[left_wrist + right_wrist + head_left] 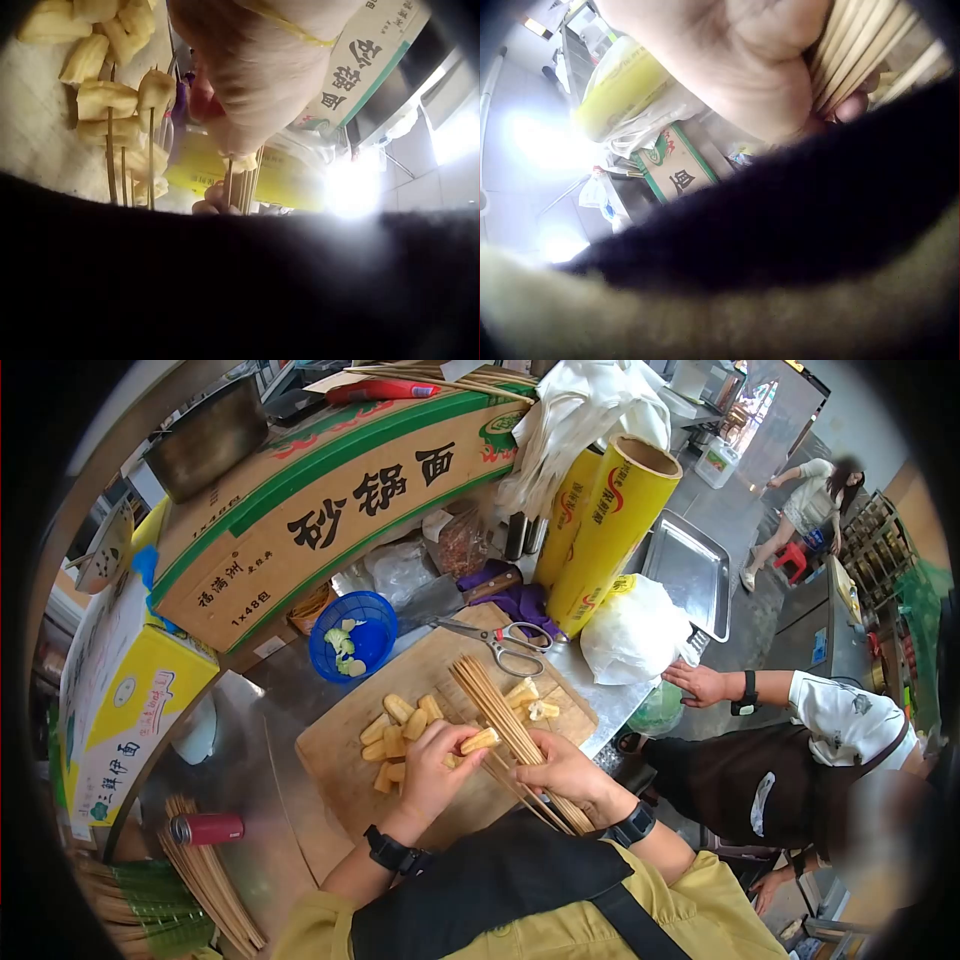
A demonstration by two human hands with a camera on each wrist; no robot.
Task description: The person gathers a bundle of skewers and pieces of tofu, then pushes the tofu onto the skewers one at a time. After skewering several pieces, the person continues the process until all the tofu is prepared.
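Observation:
My left hand (428, 772) pinches a pale yellow, roll-shaped food piece (481, 740) between thumb and fingers. In my right hand (570, 775) is a thick bundle of bamboo skewers (492, 698), slanting across the wooden cutting board (330, 760). The held piece meets a skewer tip near the right thumb; how deep the tip sits in it, I cannot tell. Several similar yellow pieces (385, 732) lie left of my left hand, some on skewers (111, 154) in the left wrist view. More pieces (522, 693) lie beyond the bundle.
Scissors (500, 645) and a cleaver (435, 600) lie at the board's far edge. A blue basket (325, 650) holds vegetable bits. Behind stand a noodle carton (350, 500), yellow film rolls (615, 530) and a white bag (635, 630). Another person's hand (697, 682) reaches in at right.

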